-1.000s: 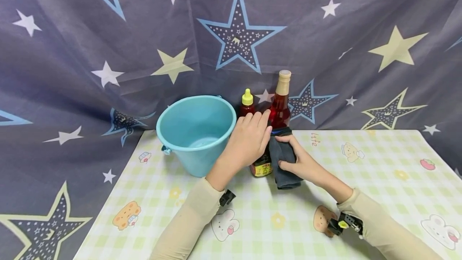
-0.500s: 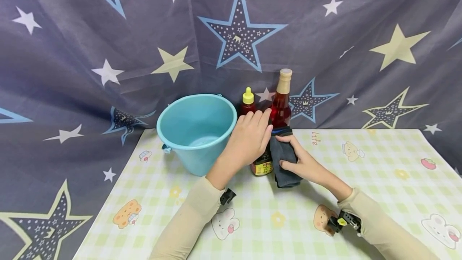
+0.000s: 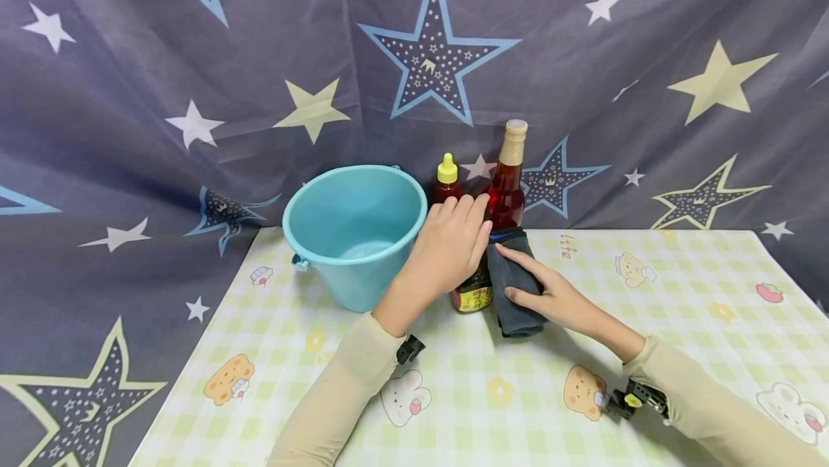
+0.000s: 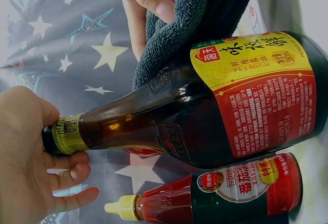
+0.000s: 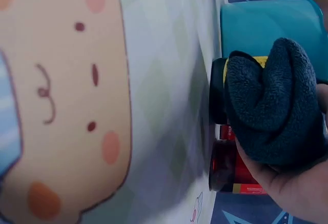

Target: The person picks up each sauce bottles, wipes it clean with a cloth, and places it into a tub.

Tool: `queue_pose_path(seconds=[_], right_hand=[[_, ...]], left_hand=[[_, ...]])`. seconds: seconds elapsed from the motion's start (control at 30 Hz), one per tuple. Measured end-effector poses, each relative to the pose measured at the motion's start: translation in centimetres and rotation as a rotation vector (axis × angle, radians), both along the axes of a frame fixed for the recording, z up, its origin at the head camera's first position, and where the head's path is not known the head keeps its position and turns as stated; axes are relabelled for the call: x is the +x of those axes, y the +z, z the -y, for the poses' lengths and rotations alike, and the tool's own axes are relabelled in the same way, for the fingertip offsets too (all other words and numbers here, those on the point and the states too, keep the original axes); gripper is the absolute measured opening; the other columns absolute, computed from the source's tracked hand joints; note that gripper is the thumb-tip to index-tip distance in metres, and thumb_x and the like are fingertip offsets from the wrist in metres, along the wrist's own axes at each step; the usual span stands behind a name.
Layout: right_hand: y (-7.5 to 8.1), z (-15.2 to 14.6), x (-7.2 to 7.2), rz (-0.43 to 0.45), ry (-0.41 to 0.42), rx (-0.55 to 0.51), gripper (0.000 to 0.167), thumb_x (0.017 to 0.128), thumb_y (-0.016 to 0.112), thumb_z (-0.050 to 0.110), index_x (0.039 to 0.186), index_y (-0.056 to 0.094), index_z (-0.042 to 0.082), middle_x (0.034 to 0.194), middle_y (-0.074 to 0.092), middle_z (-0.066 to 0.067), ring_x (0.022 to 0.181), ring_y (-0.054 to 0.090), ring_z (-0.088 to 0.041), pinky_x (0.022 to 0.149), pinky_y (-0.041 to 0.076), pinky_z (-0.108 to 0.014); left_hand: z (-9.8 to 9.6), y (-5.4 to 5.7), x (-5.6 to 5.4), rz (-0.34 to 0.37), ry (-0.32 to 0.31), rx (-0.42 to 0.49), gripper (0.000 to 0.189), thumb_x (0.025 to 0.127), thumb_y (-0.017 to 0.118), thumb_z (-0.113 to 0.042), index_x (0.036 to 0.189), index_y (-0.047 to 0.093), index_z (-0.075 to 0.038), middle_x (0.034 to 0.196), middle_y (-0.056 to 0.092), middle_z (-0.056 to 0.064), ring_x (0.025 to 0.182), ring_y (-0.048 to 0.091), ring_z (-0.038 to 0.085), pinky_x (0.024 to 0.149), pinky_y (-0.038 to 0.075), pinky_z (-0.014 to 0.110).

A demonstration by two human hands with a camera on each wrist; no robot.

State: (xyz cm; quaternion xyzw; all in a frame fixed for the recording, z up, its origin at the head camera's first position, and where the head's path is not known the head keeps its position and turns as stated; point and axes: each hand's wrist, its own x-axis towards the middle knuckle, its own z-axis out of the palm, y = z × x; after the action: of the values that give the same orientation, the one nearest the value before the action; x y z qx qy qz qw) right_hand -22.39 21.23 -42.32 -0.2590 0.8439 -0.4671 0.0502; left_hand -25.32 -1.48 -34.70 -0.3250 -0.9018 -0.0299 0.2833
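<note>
My left hand (image 3: 450, 244) pinches the capped neck of an upright soy sauce bottle (image 4: 261, 106), with the thumb on one side and the fingers on the other. This dark bottle has a yellow and red label. In the head view the hand hides its upper part. A folded dark grey towel (image 3: 516, 294) lies along the bottle's right side, gripped by my right hand (image 3: 560, 299). Seen from the right wrist, the towel (image 5: 271, 106) is bunched into a fold and covers much of the bottle.
Left of the hands stands a light blue bucket (image 3: 352, 287). Behind them are a ketchup bottle (image 3: 447, 190) with a yellow nozzle and a tall red-brown glass bottle (image 3: 506, 197). A checked cloth (image 3: 654, 337) covers the table; a star-patterned curtain (image 3: 583, 78) hangs behind.
My right hand and the towel have shifted slightly to the right, and the right forearm has moved the same way. My left hand keeps its hold on the soy sauce bottle's neck.
</note>
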Motion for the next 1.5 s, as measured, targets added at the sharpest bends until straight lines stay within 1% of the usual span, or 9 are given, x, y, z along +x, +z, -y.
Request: queue_pose_path(seconds=[0.13, 0.23, 0.37, 0.5, 0.63, 0.83, 1.1, 1.3, 1.5], right_hand=[[0.2, 0.3, 0.2, -0.017, 0.009, 0.021, 0.068, 0.104, 0.060, 0.021, 0.163, 0.026, 0.027, 0.168, 0.026, -0.010, 0.153, 0.029, -0.039, 0.115, 0.033, -0.063], [0.2, 0.4, 0.5, -0.039, -0.018, 0.093, 0.068, 0.105, 0.058, 0.023, 0.163, 0.023, 0.028, 0.163, 0.030, -0.020, 0.141, 0.042, -0.043, 0.106, 0.041, -0.060], [0.1, 0.7, 1.2, -0.053, -0.066, 0.209, 0.068, 0.107, 0.053, 0.028, 0.164, 0.016, 0.033, 0.156, 0.020, -0.034, 0.128, 0.047, -0.044, 0.095, 0.046, -0.053], [0.0, 0.9, 1.6, -0.043, -0.091, 0.231, 0.069, 0.107, 0.051, 0.030, 0.164, 0.012, 0.035, 0.161, 0.004, -0.038, 0.139, 0.037, -0.057, 0.101, 0.044, -0.063], [0.0, 0.9, 1.9, -0.062, -0.107, 0.229, 0.069, 0.107, 0.052, 0.029, 0.164, 0.014, 0.035, 0.166, -0.003, -0.033, 0.146, 0.025, -0.059, 0.105, 0.039, -0.069], [0.2, 0.8, 2.1, -0.112, -0.133, 0.261, 0.069, 0.106, 0.054, 0.028, 0.164, 0.017, 0.033, 0.169, -0.003, -0.028, 0.140, 0.040, -0.056, 0.098, 0.047, -0.059], [0.2, 0.7, 2.3, -0.190, -0.159, 0.260, 0.069, 0.104, 0.058, 0.023, 0.163, 0.023, 0.030, 0.170, -0.004, -0.023, 0.142, 0.038, -0.055, 0.096, 0.048, -0.058], [0.4, 0.4, 2.5, -0.301, -0.214, 0.224, 0.070, 0.100, 0.065, 0.015, 0.160, 0.033, 0.029, 0.171, 0.006, -0.019, 0.140, 0.042, -0.053, 0.091, 0.050, -0.055], [2.0, -0.1, 2.2, -0.564, -0.270, 0.220, 0.075, 0.087, 0.078, 0.003, 0.153, 0.049, 0.024, 0.170, 0.019, -0.017, 0.116, 0.063, -0.048, 0.070, 0.055, -0.043]], left_hand=[[0.1, 0.1, 0.0, 0.007, 0.000, 0.003, 0.045, 0.109, 0.043, -0.032, 0.144, 0.052, -0.004, 0.121, 0.064, 0.009, 0.103, 0.058, 0.025, 0.089, 0.048, 0.038], [0.1, 0.1, 0.0, 0.025, -0.004, 0.007, 0.045, 0.109, 0.044, -0.032, 0.144, 0.051, -0.004, 0.123, 0.064, 0.009, 0.104, 0.058, 0.025, 0.090, 0.049, 0.039], [0.1, 0.2, 0.0, 0.035, 0.000, 0.003, 0.045, 0.109, 0.046, -0.032, 0.145, 0.051, -0.005, 0.124, 0.064, 0.008, 0.105, 0.058, 0.025, 0.092, 0.049, 0.039], [0.1, 0.2, 0.1, 0.029, 0.002, -0.007, 0.045, 0.109, 0.043, -0.033, 0.145, 0.051, -0.005, 0.124, 0.064, 0.007, 0.105, 0.058, 0.024, 0.091, 0.049, 0.038], [0.0, 0.2, 0.1, 0.022, 0.001, -0.012, 0.045, 0.110, 0.041, -0.033, 0.144, 0.052, -0.006, 0.123, 0.064, 0.007, 0.104, 0.058, 0.024, 0.090, 0.049, 0.037], [0.0, 0.3, 0.1, 0.024, 0.002, -0.023, 0.047, 0.110, 0.038, -0.034, 0.145, 0.051, -0.006, 0.124, 0.064, 0.007, 0.104, 0.058, 0.024, 0.090, 0.049, 0.037], [0.0, 0.4, 0.1, 0.027, 0.002, -0.020, 0.047, 0.110, 0.038, -0.034, 0.144, 0.052, -0.005, 0.124, 0.064, 0.007, 0.104, 0.058, 0.024, 0.091, 0.049, 0.038], [0.1, 0.2, 0.0, 0.030, -0.002, -0.012, 0.047, 0.110, 0.039, -0.034, 0.144, 0.052, -0.006, 0.124, 0.064, 0.007, 0.105, 0.058, 0.024, 0.091, 0.049, 0.037], [0.2, 0.1, -0.1, 0.027, -0.011, -0.004, 0.046, 0.110, 0.039, -0.033, 0.144, 0.053, -0.006, 0.122, 0.064, 0.007, 0.102, 0.057, 0.023, 0.089, 0.049, 0.037]])
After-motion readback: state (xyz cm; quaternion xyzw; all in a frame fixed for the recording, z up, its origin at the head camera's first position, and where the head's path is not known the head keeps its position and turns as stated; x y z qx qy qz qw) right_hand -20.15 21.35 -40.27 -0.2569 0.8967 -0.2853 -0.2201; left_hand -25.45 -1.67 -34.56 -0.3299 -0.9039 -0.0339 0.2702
